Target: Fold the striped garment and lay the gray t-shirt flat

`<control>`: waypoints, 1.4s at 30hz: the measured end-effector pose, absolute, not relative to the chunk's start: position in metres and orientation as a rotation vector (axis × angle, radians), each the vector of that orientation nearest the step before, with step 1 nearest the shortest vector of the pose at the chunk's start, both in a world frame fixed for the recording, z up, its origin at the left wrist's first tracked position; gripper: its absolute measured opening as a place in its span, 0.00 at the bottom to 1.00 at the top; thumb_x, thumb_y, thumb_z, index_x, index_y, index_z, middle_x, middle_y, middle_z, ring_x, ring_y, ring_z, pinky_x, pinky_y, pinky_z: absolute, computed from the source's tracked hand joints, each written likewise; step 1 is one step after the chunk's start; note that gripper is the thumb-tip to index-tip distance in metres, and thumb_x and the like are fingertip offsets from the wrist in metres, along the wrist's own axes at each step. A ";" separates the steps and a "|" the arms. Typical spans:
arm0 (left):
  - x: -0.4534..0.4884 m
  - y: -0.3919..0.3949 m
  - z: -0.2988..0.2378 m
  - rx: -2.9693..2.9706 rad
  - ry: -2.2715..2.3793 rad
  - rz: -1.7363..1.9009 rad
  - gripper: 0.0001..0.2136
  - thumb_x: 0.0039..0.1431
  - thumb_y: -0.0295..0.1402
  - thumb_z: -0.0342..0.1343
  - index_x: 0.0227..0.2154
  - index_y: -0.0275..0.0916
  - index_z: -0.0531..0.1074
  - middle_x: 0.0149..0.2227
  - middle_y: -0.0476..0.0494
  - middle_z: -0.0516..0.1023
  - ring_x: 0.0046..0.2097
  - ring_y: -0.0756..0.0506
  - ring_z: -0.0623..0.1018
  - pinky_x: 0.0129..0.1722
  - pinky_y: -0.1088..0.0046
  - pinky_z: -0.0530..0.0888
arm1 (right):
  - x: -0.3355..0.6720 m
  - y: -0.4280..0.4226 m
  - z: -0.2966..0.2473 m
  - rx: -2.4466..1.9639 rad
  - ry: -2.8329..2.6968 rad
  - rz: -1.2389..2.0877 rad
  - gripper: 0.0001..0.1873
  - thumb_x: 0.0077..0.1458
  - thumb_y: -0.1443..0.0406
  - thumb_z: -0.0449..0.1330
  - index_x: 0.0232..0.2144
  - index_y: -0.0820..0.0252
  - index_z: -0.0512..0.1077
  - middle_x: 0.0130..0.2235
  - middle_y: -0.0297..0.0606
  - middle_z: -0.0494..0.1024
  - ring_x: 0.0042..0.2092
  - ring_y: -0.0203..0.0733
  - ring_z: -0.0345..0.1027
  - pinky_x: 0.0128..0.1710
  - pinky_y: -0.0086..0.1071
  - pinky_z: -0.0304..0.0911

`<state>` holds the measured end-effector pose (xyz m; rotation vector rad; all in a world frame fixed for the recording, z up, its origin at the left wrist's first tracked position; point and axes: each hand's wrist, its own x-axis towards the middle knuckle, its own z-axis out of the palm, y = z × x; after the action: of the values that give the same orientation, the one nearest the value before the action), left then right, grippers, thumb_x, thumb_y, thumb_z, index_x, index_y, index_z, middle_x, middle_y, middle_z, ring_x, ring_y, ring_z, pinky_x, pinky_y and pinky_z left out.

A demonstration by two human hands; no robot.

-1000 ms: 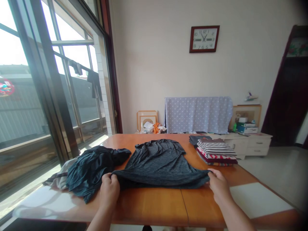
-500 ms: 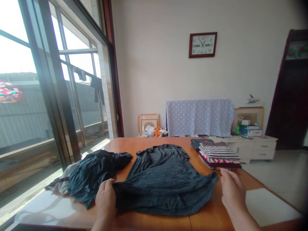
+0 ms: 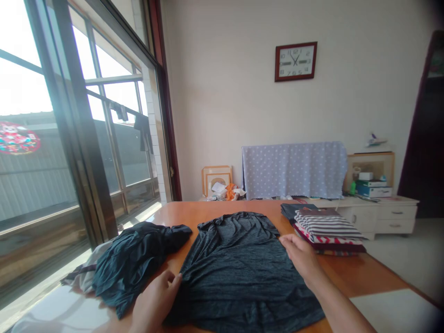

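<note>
- Your L hand (image 3: 154, 303): half open, touching gray tee (image 3: 239, 282) edge, no clear grip
- R hand (image 3: 301, 256): open, flat on tee
- Crumpled dark top (image 3: 132, 259) beside L hand
- Folded stack (image 3: 328, 233) near R hand

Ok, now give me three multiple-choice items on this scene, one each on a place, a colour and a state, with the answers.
1. Where is the stack of folded clothes relative to the grey T-shirt?
A. Under it
B. To its right, on the table
C. On the floor

2. What colour is the cloth draped against the wall?
A. Solid red
B. Pale blue with white dots
C. Black with stripes

3. What state is the dark teal garment beside the left hand in?
A. Folded square
B. Hanging up
C. Crumpled in a loose heap

Answers:
1. B, the stack lies on the tabletop past the right hand.
2. B, white dots show across the pale cloth.
3. C, its fabric lies bunched in uneven folds.
</note>
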<state>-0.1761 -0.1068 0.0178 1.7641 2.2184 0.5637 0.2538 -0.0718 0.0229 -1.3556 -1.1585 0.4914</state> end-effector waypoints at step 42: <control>-0.132 0.192 -0.001 1.941 2.073 0.700 0.11 0.50 0.30 0.59 0.36 0.43 0.80 0.37 0.38 0.83 0.44 0.36 0.80 0.42 0.64 0.71 | 0.182 -0.021 -0.032 -1.207 -1.819 0.263 0.13 0.67 0.59 0.52 0.38 0.53 0.75 0.28 0.32 0.79 0.29 0.37 0.75 0.32 0.25 0.68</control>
<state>-0.1323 0.1916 -0.0011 1.9410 2.0727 0.6996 0.1824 -0.0206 -0.0317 -1.2068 -1.8193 0.2632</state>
